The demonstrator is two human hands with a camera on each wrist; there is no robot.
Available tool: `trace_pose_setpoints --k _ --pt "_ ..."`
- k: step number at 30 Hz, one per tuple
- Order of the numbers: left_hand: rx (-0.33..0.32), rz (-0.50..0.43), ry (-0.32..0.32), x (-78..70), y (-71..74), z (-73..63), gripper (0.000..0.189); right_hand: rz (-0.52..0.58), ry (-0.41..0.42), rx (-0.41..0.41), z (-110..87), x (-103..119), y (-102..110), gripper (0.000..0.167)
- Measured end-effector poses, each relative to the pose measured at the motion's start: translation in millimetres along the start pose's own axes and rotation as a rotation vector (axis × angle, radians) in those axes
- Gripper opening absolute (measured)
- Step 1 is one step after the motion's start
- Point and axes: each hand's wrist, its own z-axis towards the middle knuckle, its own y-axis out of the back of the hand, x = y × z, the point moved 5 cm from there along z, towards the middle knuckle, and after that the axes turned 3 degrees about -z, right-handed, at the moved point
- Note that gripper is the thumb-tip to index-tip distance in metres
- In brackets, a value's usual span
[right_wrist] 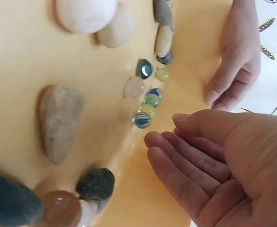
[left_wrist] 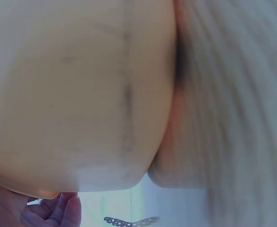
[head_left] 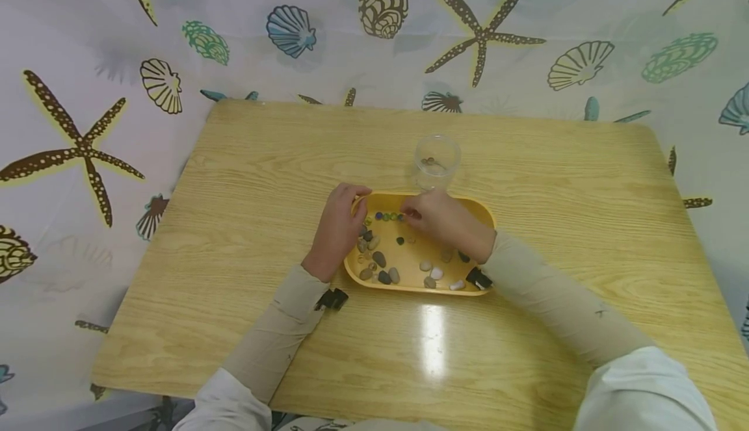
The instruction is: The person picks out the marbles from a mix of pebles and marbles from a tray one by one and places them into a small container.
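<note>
Head view: lower middle, pebbles (head_left: 380, 259) lie in the yellow tray (head_left: 430, 246). Farther up, a row of marbles (head_left: 389, 217) sits inside near the far wall. The right hand (head_left: 441, 218) is at the row's right end, thumb and fingers slightly apart; the left hand (head_left: 339, 222) is at the tray's upper-left rim, whether gripping it I cannot tell. Beyond, a clear cup (head_left: 437, 155) stands on the table (head_left: 281, 158).

- White glare on the wood-grain tabletop (head_left: 433, 343), bodyward of the right hand (head_left: 441, 218).
- Left wrist view dim, blurred.
- Glint on the teal glass piece (right_wrist: 144, 69) beyond that hand's fingertips (right_wrist: 153, 140).
</note>
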Motion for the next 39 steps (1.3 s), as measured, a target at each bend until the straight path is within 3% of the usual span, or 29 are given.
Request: trace_pose_setpoints --k 25,39 --pt "-0.003 0.005 -0.015 -2.0 0.7 -0.5 0.021 -0.035 -0.078 0.064 2.8 0 -20 0.015" --pt "0.002 0.000 -0.009 -1.2 0.5 -0.5 0.022 -0.043 -0.026 0.031 1.2 5 -18 0.011"
